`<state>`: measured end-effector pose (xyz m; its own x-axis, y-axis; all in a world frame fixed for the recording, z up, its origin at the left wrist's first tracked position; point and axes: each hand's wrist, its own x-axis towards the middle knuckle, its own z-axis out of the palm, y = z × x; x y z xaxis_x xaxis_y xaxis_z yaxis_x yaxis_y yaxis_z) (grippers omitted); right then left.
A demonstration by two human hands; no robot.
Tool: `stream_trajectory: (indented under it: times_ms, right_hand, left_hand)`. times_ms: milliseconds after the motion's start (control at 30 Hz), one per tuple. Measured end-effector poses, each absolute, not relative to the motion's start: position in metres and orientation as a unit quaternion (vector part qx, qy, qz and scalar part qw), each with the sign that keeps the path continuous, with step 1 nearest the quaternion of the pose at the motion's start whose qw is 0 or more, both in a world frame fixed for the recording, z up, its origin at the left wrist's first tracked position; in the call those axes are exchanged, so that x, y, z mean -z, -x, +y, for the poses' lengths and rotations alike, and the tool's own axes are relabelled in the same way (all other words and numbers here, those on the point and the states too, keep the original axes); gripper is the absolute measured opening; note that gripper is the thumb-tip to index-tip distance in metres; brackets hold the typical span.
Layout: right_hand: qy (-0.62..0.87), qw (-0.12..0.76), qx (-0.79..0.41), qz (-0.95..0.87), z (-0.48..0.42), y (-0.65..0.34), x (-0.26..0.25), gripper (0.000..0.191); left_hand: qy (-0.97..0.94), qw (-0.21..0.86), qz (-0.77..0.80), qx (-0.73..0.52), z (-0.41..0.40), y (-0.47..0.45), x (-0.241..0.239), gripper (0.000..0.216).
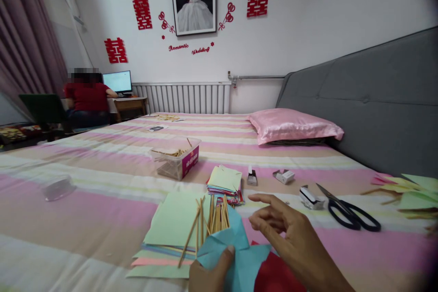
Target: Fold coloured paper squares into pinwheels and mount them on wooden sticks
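My left hand (212, 273) is closed on a folded blue paper (236, 237), its thumb pressed over the front. To the right of that paper, my right hand (285, 226) is raised with fingers loosely bent and apart, holding nothing. Thin wooden sticks (219, 216) lie just behind the blue paper; others rest on a stack of pale green paper sheets (174, 221), with blue and pink sheets under it. Something red (278, 274), perhaps paper, shows below my right hand. Behind stands a smaller pile of square coloured papers (225, 180).
A clear plastic box (176, 164) holds more sticks; a clear lid (59, 188) lies left. Small boxes (284, 176) and black-handled scissors (349, 212) lie right, near paper pieces on sticks (415, 194). A pink pillow (296, 125) is farther back. A person (87, 96) sits at a desk.
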<state>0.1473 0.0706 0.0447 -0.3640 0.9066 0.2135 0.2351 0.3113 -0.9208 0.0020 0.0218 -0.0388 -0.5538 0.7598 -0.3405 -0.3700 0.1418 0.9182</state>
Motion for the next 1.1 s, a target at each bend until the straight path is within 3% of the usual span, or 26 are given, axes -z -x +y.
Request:
stream_trajectory:
  times_ms: [167, 300, 400, 667, 867, 1100]
  right_hand:
    - [0.405, 0.279, -0.385, -0.781, 0.059, -0.159, -0.054, 0.017]
    - [0.372, 0.199, -0.409, -0.809, 0.054, -0.162, -0.044, 0.032]
    - [0.347, 0.203, -0.433, -0.807, 0.053, -0.157, -0.039, 0.038]
    - [0.325, 0.226, -0.468, -0.79, 0.057, -0.142, -0.042, 0.02]
    - [0.377, 0.278, -0.503, -0.726, 0.058, -0.133, -0.035, 0.009]
    - [0.422, 0.314, -0.466, -0.712, 0.059, -0.125, -0.032, 0.012]
  left_hand:
    - [-0.106, 0.476, 0.537, -0.689, 0.023, -0.001, 0.033, 0.023]
    - [-0.085, 0.516, 0.471, -0.711, 0.022, -0.002, 0.028, 0.023]
    - [-0.064, 0.554, 0.426, -0.713, 0.021, -0.005, 0.022, 0.02]
    - [-0.081, 0.546, 0.429, -0.715, 0.019, -0.007, 0.019, 0.019]
    - [-0.126, 0.497, 0.475, -0.716, 0.02, -0.004, 0.029, 0.022]
    - [-0.157, 0.426, 0.516, -0.726, 0.019, -0.009, 0.023, 0.023]
